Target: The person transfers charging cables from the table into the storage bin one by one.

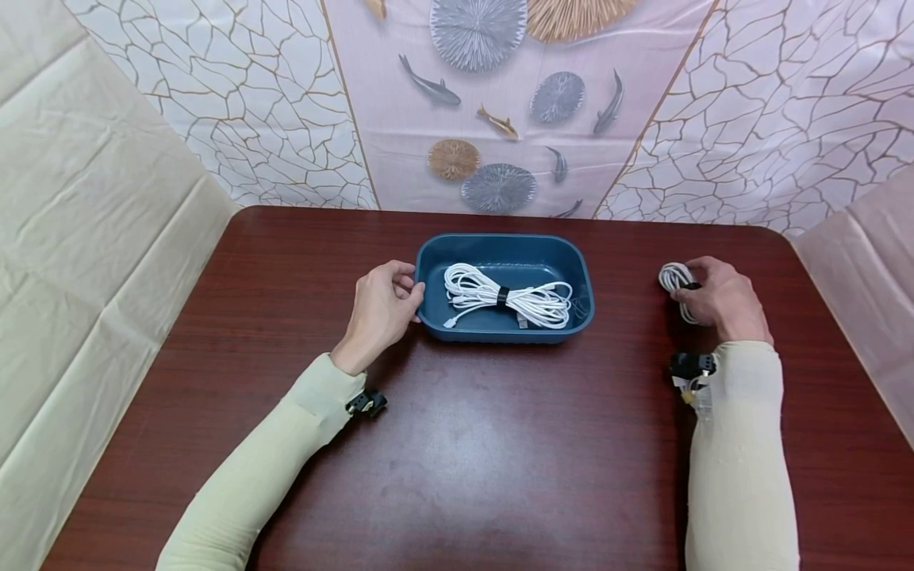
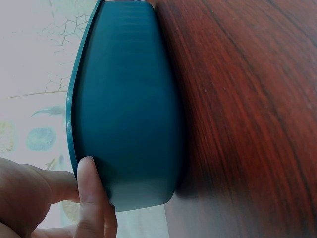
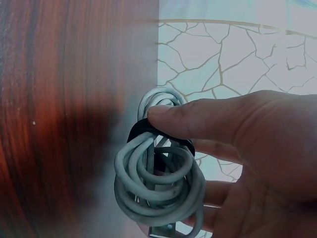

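Observation:
A dark blue rectangular plastic bin (image 1: 500, 336) stands toward the back of the table. Inside it lies a long white cable bundle (image 1: 471, 287), tied at its middle with a black strap. My left hand (image 1: 382, 309) grips the bin's left end, thumb and fingers at the rim; the left wrist view shows a fingertip (image 2: 87, 171) against the outer wall. Off to the right, my right hand (image 1: 723, 297) holds a smaller coiled cable (image 3: 158, 188), pale grey-white. Its thumb presses on the black strap (image 3: 141, 130) around the coil, and a metal plug (image 3: 162, 230) shows at the coil's lower end.
The dark red-brown wooden table (image 1: 457, 444) has rounded far corners. A patterned cloth (image 1: 286, 103) hangs right behind its back edge, and pale cloth (image 1: 93, 238) lines the left side. Black wrist cameras (image 1: 367, 403) sit on both forearms.

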`<action>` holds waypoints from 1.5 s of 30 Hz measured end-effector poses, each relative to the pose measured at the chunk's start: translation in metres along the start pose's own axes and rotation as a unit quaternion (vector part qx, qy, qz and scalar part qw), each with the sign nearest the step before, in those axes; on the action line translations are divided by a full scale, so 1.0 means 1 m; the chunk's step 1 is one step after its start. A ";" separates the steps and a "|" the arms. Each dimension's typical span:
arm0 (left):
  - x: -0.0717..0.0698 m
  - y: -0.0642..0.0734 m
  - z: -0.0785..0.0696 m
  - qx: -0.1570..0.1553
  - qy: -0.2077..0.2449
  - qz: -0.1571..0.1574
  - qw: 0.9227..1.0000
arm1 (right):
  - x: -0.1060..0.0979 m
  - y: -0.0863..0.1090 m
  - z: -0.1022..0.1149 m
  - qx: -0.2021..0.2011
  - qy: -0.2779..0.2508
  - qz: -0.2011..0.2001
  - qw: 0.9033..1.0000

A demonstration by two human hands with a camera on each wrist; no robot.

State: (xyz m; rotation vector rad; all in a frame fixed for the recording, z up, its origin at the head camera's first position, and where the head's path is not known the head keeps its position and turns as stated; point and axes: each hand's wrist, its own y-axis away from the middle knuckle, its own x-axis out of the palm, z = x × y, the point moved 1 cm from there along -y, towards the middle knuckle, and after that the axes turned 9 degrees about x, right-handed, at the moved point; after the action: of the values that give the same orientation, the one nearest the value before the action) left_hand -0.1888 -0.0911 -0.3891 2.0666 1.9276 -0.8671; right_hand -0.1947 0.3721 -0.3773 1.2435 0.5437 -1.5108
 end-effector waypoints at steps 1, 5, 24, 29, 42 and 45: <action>0.000 0.000 0.000 0.000 0.000 0.000 1.000 | 0.000 0.000 0.000 -0.001 0.000 -0.001 1.000; 0.000 0.000 0.000 0.000 -0.003 0.000 1.000 | -0.001 0.000 0.001 -0.007 0.001 -0.004 1.000; 0.000 0.000 0.001 0.005 -0.006 0.001 1.000 | -0.007 0.007 0.006 -0.011 -0.009 -0.015 1.000; 0.000 0.000 0.000 0.005 -0.008 -0.001 1.000 | -0.010 0.010 0.009 -0.009 -0.011 -0.017 1.000; -0.001 0.000 0.000 0.003 -0.006 0.000 1.000 | -0.013 0.013 0.012 -0.014 -0.011 -0.026 1.000; 0.000 0.000 0.000 0.003 -0.007 0.000 1.000 | -0.013 0.013 0.012 -0.016 -0.013 -0.029 0.999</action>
State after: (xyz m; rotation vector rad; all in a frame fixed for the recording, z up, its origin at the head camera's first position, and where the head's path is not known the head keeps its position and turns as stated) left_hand -0.1888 -0.0916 -0.3891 2.0588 1.9203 -0.8849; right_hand -0.1893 0.3632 -0.3581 1.1903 0.5888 -1.5597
